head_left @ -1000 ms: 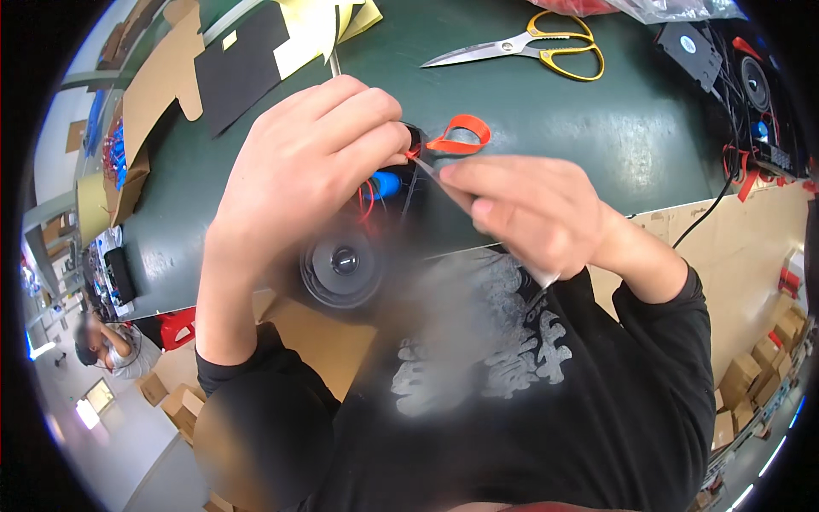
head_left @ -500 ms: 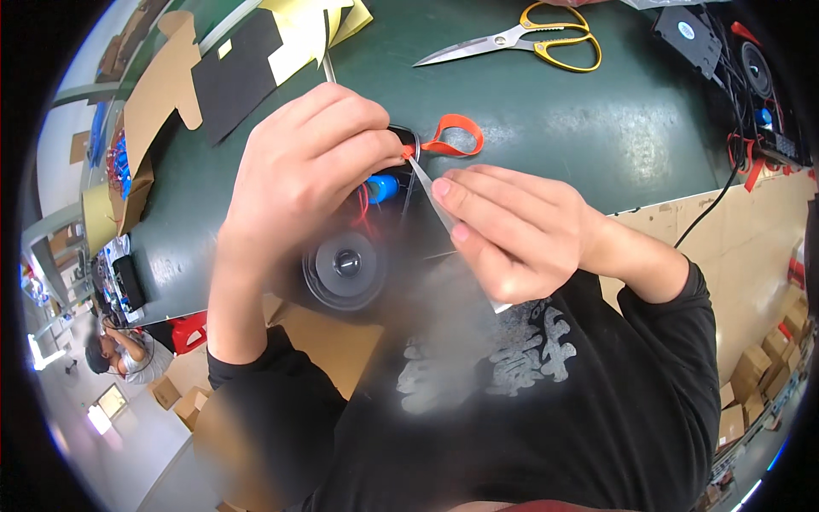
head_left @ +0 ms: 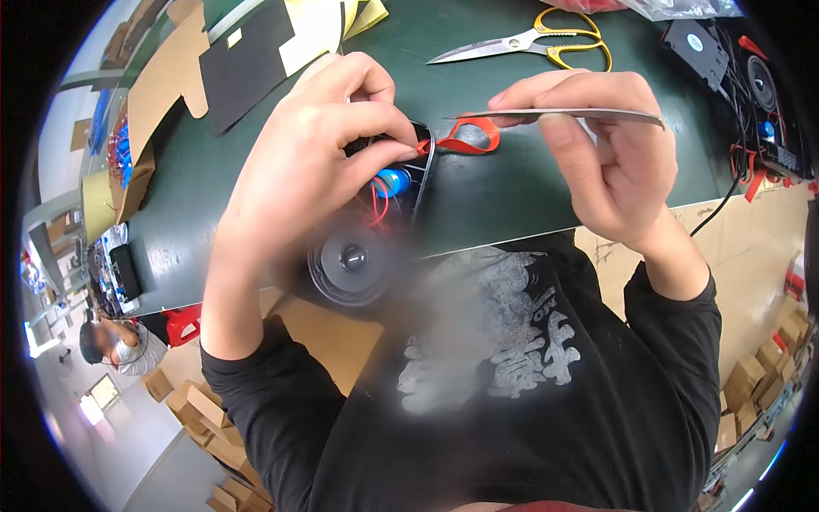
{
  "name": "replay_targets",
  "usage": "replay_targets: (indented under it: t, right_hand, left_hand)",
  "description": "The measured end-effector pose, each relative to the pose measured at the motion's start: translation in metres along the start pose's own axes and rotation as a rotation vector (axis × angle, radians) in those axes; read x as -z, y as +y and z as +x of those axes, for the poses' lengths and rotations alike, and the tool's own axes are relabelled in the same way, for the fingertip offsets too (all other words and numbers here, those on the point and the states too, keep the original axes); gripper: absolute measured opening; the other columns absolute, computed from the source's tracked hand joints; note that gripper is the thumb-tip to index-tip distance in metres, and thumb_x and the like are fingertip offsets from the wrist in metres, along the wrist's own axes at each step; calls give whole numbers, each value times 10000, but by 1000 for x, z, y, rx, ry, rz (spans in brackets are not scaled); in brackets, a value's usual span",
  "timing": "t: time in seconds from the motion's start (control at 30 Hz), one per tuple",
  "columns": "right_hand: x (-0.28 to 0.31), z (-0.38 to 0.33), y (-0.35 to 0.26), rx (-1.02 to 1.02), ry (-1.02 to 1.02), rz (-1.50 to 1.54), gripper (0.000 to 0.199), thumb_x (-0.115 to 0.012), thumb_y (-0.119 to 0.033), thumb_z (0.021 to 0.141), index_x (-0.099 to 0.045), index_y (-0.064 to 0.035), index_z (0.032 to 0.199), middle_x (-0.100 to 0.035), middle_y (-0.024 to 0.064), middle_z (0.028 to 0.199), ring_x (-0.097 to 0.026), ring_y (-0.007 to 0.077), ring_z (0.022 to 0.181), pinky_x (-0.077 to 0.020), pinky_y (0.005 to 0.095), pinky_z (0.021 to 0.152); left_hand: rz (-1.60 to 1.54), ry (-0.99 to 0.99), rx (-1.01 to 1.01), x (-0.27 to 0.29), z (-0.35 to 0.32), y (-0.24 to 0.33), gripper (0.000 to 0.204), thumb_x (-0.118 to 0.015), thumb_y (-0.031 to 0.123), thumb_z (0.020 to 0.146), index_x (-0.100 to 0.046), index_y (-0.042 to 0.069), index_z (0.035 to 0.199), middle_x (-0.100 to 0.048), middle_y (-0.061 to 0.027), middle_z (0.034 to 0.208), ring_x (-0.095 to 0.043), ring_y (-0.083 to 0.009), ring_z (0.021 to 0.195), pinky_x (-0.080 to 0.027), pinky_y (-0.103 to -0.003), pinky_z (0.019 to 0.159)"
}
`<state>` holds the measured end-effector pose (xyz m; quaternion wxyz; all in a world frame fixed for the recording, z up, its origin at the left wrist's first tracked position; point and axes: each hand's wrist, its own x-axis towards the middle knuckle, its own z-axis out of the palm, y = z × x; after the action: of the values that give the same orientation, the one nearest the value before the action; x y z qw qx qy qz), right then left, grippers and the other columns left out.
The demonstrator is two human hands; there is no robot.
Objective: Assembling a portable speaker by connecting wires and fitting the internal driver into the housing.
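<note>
My left hand [head_left: 311, 149] is closed, thumb and fingertips pinching a red ribbon [head_left: 490, 141] where it meets the rim of a black speaker housing [head_left: 420, 181]. The ribbon forms a loop to the right of that rim. Inside the housing are a blue cylindrical part [head_left: 395, 181] and thin red wires [head_left: 376, 205]. A round speaker cone [head_left: 348, 258] sits at its near end, partly blurred. In my right hand [head_left: 623, 166] are thin metal tweezers [head_left: 597, 113], held nearly level. Their tip points left over the ribbon loop; whether it touches is unclear.
Yellow-handled scissors [head_left: 546, 38] lie on the green table [head_left: 529, 192] at the back. Black sheet [head_left: 243, 68] and brown cardboard [head_left: 166, 77] are at left. Another speaker housing with cables [head_left: 759, 85] stands far right. A person [head_left: 119, 341] sits beyond the left edge.
My right hand has moved up and to the right, and the tweezers have swung from a steep slant to nearly level. My left hand still pinches the ribbon at the rim.
</note>
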<state>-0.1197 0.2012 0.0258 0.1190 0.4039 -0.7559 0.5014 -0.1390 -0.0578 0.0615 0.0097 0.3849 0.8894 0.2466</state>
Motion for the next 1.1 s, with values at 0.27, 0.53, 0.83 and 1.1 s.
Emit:
replay_targets:
  t: [0.27, 0.53, 0.83, 1.1]
  right_hand:
    - [13, 13, 8, 174, 33, -181, 229, -576, 163, 852, -575, 68, 1060, -693, 199, 996, -687, 267, 928, -563, 358, 808]
    - [24, 35, 16, 390, -36, -414, 224, -620, 151, 826, -594, 82, 1037, -695, 207, 958, -698, 289, 850, -575, 355, 731]
    - [-1, 4, 16, 169, -30, 203, 142, -583, 64, 881, -555, 56, 1020, -680, 278, 937, -700, 314, 778, -570, 387, 644]
    - [-12, -6, 22, 213, -28, 167, 266, -654, 68, 767, -564, 28, 1014, -686, 223, 994, -697, 318, 747, -576, 377, 611]
  left_hand:
    - [127, 35, -37, -1, -1, 7, 176, -743, -2, 684, -704, 47, 849, -512, -52, 860, -553, -203, 764, -470, -314, 667]
    - [170, 74, -127, -4, -6, 0, 219, -746, -12, 663, -711, 60, 867, -516, -51, 856, -557, -195, 741, -469, -309, 639]
    - [73, 24, -128, -1, -1, -2, 241, -779, 10, 620, -707, 61, 845, -515, -54, 832, -551, -217, 753, -459, -317, 642]
    - [17, 29, -77, 1, -3, -1, 281, -810, 69, 567, -716, 43, 830, -510, -55, 809, -554, -229, 763, -456, -327, 641]
